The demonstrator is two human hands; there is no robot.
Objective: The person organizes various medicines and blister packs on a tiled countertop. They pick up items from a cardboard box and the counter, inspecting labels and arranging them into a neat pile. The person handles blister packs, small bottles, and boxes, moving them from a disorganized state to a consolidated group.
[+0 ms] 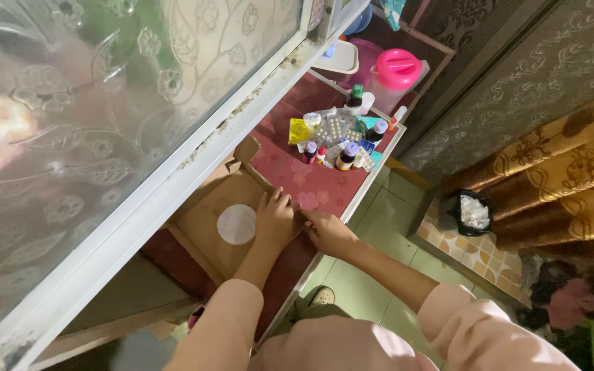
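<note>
Pink sleeves (342,343) fill the bottom edge of the view, so the upper arms and shoulders are cut off, and only bare forearms are seen reaching away towards a dark red counter (324,185). Part of the left forearm is foreshortened, and the palm of the left hand (275,221) is hidden because it is laid flat, fingers together and pointing up the counter, on the right-hand edge of a flattened brown cardboard box (214,220). No pinch is made there; the card is simply pressed down. The right hand (328,232) is set just beside the left, knuckles up, fingers drawn in towards the box's corner; whether anything is gripped by it cannot be told, since the fingertips are tucked under the hand. The box lies under and to the left of both hands, against a white window frame (173,185), with a white round sticker (236,225) near its middle and an open flap (245,150) at its far end. Further along the counter a cluster of small medicine bottles and blister packs (342,141) is seen, too small to be sorted out, and beyond it what appears to be a clear jug with a pink lid (394,69). A black bin (472,211) stands on the tiled floor at the right.
</note>
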